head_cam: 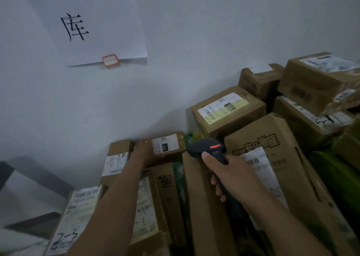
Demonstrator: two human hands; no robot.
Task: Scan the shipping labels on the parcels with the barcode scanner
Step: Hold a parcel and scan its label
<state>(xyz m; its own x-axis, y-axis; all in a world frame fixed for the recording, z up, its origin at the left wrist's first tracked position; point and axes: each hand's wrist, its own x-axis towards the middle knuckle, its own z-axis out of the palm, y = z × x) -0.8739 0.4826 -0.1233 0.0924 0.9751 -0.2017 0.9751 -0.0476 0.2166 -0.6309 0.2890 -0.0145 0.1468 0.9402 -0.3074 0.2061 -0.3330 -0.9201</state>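
The right hand (pixel 233 175) is wrapped tight round the grip of the barcode scanner (pixel 206 148), thumb up along the side. Its nose points toward the small box (pixel 182 139) against the wall (pixel 97 103), and a red light (pixel 215 146) glows on its top. The left hand (pixel 143 148) lies on top of that box, just beside its label (pixel 165 144). From here I can't tell whether its fingers lie flat or hook over the far edge. That label looks like the one being read now, and the other parcels (pixel 229 111) piled around have labels facing up too. To do it well, I'd keep the left hand off the printed bars and steady the box. I'd tip the scanner so the beam crosses the barcode squarely rather than the nearby box edge, then pause for the read.
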